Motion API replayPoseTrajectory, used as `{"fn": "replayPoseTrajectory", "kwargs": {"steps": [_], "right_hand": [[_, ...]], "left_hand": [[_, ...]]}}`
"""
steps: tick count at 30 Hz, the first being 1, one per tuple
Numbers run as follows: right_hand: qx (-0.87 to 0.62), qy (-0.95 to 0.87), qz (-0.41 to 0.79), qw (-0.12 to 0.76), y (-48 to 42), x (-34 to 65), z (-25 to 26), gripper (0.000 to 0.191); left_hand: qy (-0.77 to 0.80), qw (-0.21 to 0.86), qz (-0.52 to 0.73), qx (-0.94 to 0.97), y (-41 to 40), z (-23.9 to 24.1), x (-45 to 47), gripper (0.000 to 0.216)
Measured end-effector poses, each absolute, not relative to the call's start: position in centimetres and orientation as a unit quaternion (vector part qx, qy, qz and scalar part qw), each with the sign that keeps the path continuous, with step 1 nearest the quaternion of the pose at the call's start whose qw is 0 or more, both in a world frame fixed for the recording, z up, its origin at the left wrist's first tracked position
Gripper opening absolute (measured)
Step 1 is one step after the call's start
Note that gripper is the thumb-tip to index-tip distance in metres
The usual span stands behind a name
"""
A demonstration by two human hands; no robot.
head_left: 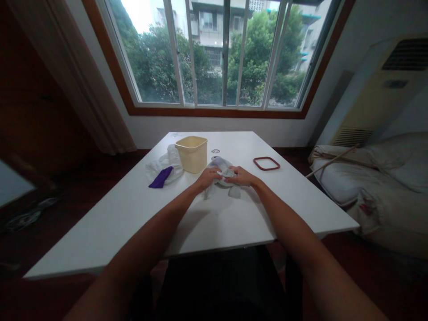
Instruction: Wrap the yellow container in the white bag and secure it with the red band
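Between my two hands is a thin whitish plastic bag (219, 163), bunched up just above the white table (133, 223). My left hand (207, 177) grips its gathered part from the left, fingers closed. From the right, my right hand (242, 176) pinches the same gathered part. Loose ends of the bag hang below the fingers. Left of my hands stands a cream plastic bin (192, 156), upright and without a rim ring. A reddish-brown square ring (266, 163) lies flat on the table to the right.
Beside the bin lie another crumpled clear-white plastic bag (172, 158) and a folded purple piece (161, 177). A cloth-covered sofa (384, 191) with a thin stick (334, 159) stands off the table's right side. A window (214, 58) is beyond the far edge.
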State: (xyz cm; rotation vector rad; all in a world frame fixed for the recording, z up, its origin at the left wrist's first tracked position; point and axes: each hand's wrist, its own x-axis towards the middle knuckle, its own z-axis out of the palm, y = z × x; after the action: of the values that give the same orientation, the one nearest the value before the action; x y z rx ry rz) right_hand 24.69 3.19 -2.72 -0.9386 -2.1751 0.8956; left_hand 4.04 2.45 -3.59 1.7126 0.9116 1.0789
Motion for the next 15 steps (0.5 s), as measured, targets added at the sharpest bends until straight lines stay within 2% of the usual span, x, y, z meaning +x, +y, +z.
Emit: {"fn": "replayPoseTrajectory", "kwargs": {"steps": [4, 7, 12, 15], "right_hand": [[-0.340, -0.841, 0.267, 0.325, 3.7, 24.4, -3.3, 0.014], [-0.350, -0.853, 0.189, 0.338, 3.7, 24.2, -3.7, 0.010], [-0.359, -0.861, 0.031, 0.359, 3.4, 23.6, -3.4, 0.009], [-0.362, -0.860, 0.012, 0.359, 3.4, 23.5, -3.3, 0.009]], "left_hand": [[0.344, 0.513, 0.413, 0.669, 2.0, -3.3, 4.0, 0.015], [0.334, 0.512, 0.365, 0.702, 2.1, -3.1, 3.8, 0.017], [0.387, 0.356, 0.352, 0.775, 2.9, -3.7, 3.4, 0.031], [0.392, 0.241, 0.383, 0.801, 3.1, -4.1, 3.2, 0.037]]}}
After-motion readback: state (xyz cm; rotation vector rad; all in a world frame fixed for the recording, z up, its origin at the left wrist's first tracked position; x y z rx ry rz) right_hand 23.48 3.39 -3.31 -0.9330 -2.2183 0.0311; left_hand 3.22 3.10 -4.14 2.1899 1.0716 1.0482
